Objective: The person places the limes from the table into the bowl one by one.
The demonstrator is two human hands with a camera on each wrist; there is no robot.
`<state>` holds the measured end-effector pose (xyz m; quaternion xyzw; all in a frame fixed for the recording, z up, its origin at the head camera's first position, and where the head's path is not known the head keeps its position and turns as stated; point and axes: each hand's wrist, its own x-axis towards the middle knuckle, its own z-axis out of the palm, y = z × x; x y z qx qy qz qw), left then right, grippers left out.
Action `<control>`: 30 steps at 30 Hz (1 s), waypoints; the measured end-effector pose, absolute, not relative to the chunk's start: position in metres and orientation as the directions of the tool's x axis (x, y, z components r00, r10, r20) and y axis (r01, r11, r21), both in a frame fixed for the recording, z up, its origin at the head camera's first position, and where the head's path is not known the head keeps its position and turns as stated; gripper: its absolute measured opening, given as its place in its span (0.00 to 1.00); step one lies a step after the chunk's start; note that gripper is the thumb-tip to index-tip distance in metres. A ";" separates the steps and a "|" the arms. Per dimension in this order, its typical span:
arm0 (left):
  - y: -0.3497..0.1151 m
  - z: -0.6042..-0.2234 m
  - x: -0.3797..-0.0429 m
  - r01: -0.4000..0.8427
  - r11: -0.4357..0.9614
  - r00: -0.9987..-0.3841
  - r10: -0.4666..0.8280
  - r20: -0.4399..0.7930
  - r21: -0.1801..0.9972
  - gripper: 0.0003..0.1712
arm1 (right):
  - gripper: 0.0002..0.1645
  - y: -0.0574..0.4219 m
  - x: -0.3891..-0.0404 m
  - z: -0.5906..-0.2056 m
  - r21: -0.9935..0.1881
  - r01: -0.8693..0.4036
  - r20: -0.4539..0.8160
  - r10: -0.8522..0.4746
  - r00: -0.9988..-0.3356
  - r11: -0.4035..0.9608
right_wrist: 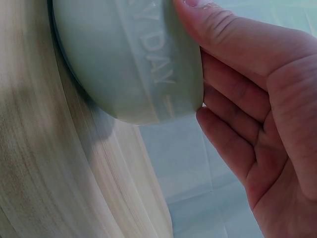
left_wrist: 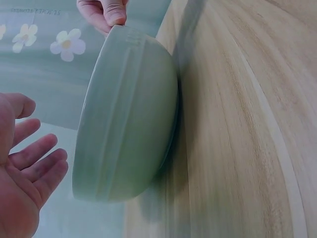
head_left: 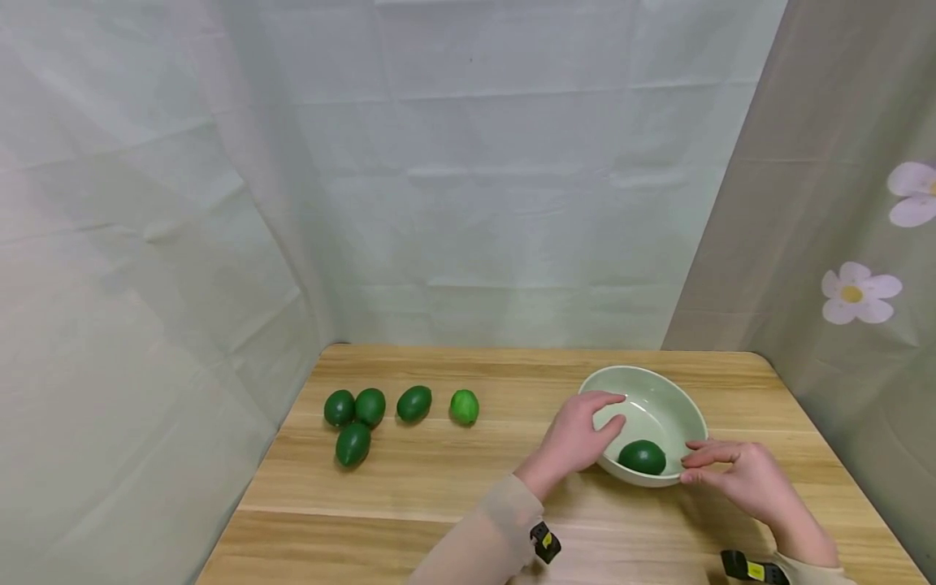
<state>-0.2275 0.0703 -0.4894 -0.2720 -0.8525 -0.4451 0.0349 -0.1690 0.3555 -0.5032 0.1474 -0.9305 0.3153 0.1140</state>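
Observation:
A pale green bowl [head_left: 658,409] stands at the right of the table with a dark green, egg-shaped fruit like an avocado [head_left: 642,457] inside it. My right hand [head_left: 746,479] pinches the bowl's right rim between thumb and fingers; raised lettering shows on the bowl's outer wall [right_wrist: 129,59] in the right wrist view. Over the bowl's left rim hovers my left hand [head_left: 574,435], its fingers spread and holding nothing. The left wrist view shows that hand [left_wrist: 29,163] apart from the bowl's wall [left_wrist: 129,114].
Three similar dark green fruits, one of them here [head_left: 353,444], cluster at the table's left. Another dark green fruit [head_left: 414,404] and a bright green ribbed one [head_left: 464,407] lie to their right. Hanging cloth [head_left: 497,203] encloses the wooden table [head_left: 439,487] at the back and sides.

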 end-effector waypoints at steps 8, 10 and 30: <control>0.060 -0.490 -0.226 0.510 0.424 -0.849 0.391 0.356 0.748 0.20 | 0.11 0.357 -0.171 -0.504 -0.542 -0.335 0.297 -0.197 -0.934 0.771; 0.058 -0.490 -0.226 0.511 0.419 -0.849 0.382 0.365 0.750 0.19 | 0.11 0.357 -0.170 -0.504 -0.540 -0.343 0.307 -0.200 -0.930 0.768; 0.036 -0.496 -0.228 0.413 0.320 -0.900 0.283 0.330 0.853 0.19 | 0.12 0.357 -0.169 -0.505 -0.533 -0.370 0.342 -0.206 -0.917 0.761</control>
